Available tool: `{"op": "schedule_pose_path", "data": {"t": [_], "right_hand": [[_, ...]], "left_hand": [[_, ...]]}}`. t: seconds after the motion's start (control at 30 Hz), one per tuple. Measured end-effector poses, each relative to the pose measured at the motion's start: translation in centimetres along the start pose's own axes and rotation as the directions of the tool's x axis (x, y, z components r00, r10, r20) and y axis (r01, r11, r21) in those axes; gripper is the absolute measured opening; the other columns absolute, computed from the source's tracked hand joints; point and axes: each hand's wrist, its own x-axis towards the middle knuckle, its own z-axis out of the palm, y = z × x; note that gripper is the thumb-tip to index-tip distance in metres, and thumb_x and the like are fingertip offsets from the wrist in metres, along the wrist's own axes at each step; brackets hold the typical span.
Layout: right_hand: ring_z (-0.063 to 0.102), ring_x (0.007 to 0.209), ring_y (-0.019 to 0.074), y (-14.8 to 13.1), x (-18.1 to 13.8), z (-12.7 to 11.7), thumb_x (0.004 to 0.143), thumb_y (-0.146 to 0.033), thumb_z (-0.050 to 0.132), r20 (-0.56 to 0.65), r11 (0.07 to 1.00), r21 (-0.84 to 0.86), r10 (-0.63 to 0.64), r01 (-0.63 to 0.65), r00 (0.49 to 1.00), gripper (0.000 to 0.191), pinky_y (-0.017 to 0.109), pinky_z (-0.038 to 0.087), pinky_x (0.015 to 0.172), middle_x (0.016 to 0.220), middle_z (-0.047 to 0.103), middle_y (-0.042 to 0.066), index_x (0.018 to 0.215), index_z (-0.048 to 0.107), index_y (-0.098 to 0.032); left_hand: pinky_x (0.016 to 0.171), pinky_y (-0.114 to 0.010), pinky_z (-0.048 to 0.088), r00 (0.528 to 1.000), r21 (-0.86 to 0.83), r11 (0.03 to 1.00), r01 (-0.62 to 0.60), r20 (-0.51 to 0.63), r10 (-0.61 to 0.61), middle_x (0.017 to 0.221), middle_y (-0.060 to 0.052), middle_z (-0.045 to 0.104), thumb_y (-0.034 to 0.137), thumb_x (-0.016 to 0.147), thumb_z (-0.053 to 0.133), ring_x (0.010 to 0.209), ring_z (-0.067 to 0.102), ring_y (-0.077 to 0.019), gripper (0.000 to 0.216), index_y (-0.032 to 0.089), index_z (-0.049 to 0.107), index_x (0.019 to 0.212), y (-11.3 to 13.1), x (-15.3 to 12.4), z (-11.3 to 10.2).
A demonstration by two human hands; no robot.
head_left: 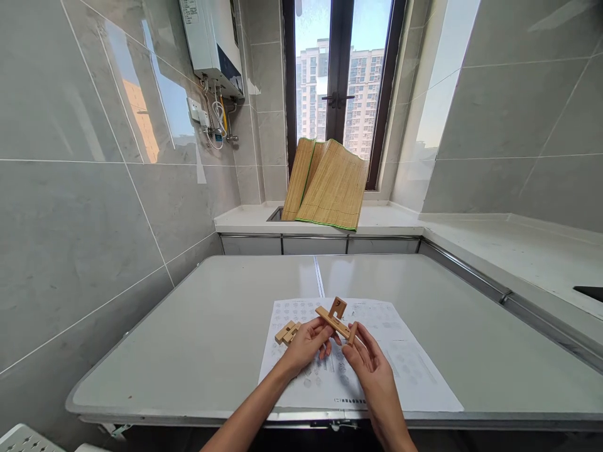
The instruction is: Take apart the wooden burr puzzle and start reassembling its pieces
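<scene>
My left hand (307,344) is closed around a long notched wooden bar (325,314), which slants down to the right above the printed sheet. A notched wooden block (338,306) with a dark mark stands up across the bar. My right hand (372,367) pinches a small wooden stick (353,333) at the bar's right end; whether the two are joined I cannot tell. Just left of my left hand, a few more wooden blocks (286,331) lie together on the sheet, partly hidden by that hand.
A large white paper sheet (414,383) with printed drawings lies on the pale folding table (188,351). A metal rail and a white counter (518,251) run along the right. Behind stand a folded bamboo mat (332,185) and a window; a water heater (214,47) hangs at left.
</scene>
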Motion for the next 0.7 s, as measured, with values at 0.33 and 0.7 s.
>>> {"op": "schedule_pose_path", "data": {"t": [0.33, 0.7], "right_hand": [[0.053, 0.141, 0.0374, 0.3, 0.4, -0.6, 0.075, -0.049, 0.088, -0.025, 0.999, -0.017, 0.032, -0.032, 0.999, 0.084, 0.056, 0.041, 0.121, 0.147, 0.063, 0.011, 0.146, 0.051, -0.024], [0.060, 0.135, 0.0378, 0.4, 0.9, -0.4, 0.065, -0.044, 0.094, -0.080, 0.999, 0.014, 0.046, -0.045, 0.996, 0.089, 0.053, 0.046, 0.118, 0.142, 0.067, 0.013, 0.142, 0.055, -0.022]], "left_hand": [[0.049, -0.023, 0.036, 0.984, 0.153, 0.987, 0.044, 0.164, -0.069, 0.056, 0.003, 0.054, 0.060, 0.097, 0.058, 0.046, 0.047, -0.0109, 0.047, 0.015, 0.070, 0.092, 0.1, -1.0, 1.0], [0.050, -0.023, 0.034, 0.966, 0.239, 0.971, 0.021, 0.244, -0.081, 0.053, 0.005, 0.047, 0.060, 0.099, 0.054, 0.047, 0.043, -0.0103, 0.047, 0.017, 0.065, 0.084, 0.8, -1.4, 1.5]]}}
